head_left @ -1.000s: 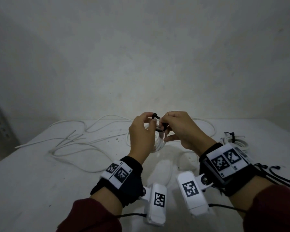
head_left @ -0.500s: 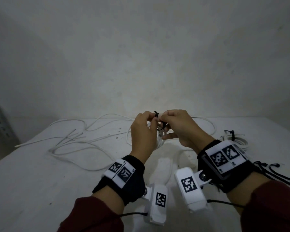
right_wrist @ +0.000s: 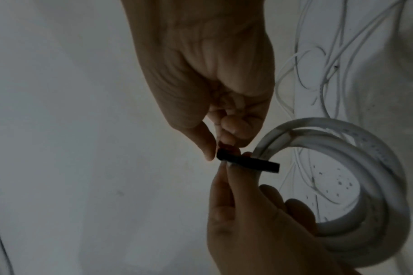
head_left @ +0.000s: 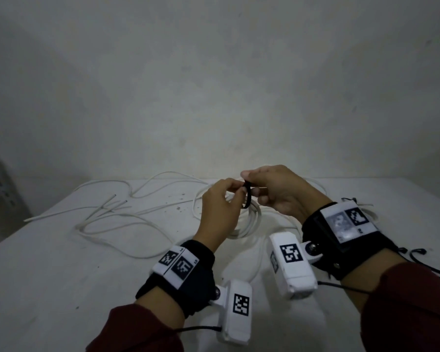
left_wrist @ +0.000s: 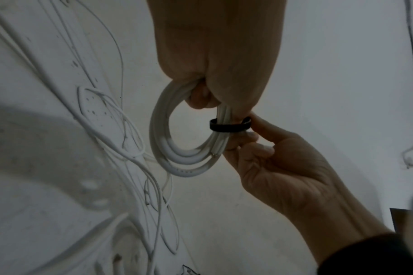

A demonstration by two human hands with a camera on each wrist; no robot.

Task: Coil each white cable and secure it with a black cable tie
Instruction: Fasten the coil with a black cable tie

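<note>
Change since the earlier head views: the black cable tie (head_left: 248, 195), formerly a small bunched piece pinched close between both hands, now shows as an open loop standing upright around the bundle; the right hand (head_left: 280, 191) has lifted slightly above the left hand (head_left: 220, 209).

Containers: none visible; items lie on the desk (head_left: 48, 275) directly.

Item 1, white cable coil (left_wrist: 177, 148): several turns, held in the air above the desk, hanging from the left hand. In the left wrist view the left hand's fingers (left_wrist: 200, 96) are curled round the top of the coil, gripping the turns together.

Item 2, black cable tie: wrapped around one side of the coil, just below the left hand's grip. In the right wrist view the right hand's thumb and forefinger pinch the tie's end (right_wrist: 224, 154); the other fingers are curled in. The left fingertips (right_wrist: 233, 167) touch the tie from below.

Item 3, loose white cables (head_left: 107, 212): spread uncoiled across the desk's far left.

Item 4, finished coil (head_left: 363, 209): on the desk beyond the right wrist, mostly hidden, with a black tie on it.

Pose: both forearms raised, wrists close, hands meeting at centre.
</note>
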